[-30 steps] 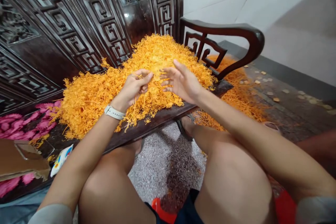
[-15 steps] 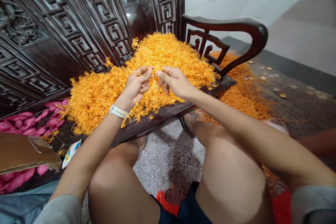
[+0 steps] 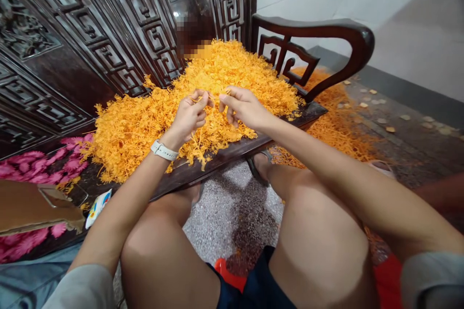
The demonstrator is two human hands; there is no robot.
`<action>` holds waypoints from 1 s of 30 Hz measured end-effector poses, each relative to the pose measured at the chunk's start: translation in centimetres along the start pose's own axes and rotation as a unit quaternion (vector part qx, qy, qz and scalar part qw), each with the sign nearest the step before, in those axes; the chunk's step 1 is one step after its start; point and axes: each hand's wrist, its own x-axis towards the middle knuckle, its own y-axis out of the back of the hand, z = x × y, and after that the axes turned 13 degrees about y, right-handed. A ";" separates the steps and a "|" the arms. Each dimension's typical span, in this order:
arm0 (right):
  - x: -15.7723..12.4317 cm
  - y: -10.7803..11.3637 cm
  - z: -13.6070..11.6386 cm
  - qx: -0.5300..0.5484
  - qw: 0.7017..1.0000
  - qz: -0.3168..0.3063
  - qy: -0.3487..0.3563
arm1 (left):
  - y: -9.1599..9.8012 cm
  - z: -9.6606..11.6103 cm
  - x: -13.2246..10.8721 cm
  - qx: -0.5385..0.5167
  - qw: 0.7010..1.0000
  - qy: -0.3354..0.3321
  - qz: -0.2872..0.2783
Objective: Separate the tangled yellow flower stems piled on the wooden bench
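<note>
Both hands meet above a large heap of orange stringy pieces with frilled, branching tips [image 3: 145, 128], spread over a dark wooden bench seat [image 3: 232, 150]. My left hand [image 3: 190, 115], a white watch strap [image 3: 164, 150] at its wrist, pinches a thin orange strand [image 3: 198, 99] between thumb and index finger. My right hand [image 3: 246, 108] is a short way to the right, thumb and index finger closed together; an orange bit shows at its fingertips. Whether one strand runs between the hands is too fine to tell. Below the left hand, branched orange ends hang over the seat's front edge.
The carved bench back [image 3: 90, 43] rises behind the heap, with a curved armrest [image 3: 326, 29] at right. More orange pieces [image 3: 337, 140] lie on the floor there. Pink flower-like pieces [image 3: 47, 164], a cardboard box [image 3: 36, 207] and a white packet [image 3: 97, 208] are at left.
My hands have drawn slightly apart, the right one shifting a little to the right. The orange strand that hung beside my left wrist no longer shows there.
</note>
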 end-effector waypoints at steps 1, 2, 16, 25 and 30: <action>0.0 0.2 -0.1 0.004 1.000 0.007 0.003 | 0.1 -0.1 0.0 0.004 1.000 0.005 0.005; 0.0 0.3 -0.1 0.006 1.000 0.011 0.006 | 0.3 -0.2 0.1 0.009 1.000 0.013 0.003; 0.0 0.7 0.7 -0.091 0.995 -0.012 -0.035 | 0.1 -2.0 0.4 0.203 0.972 -0.107 0.042; -4.9 -5.8 -6.6 -0.168 0.850 -0.479 0.138 | 5.7 -0.6 3.4 0.013 0.967 -0.015 0.253; -3.3 -4.2 -6.5 0.079 0.905 -0.418 -0.016 | 6.9 0.5 1.9 0.065 0.977 -0.056 0.194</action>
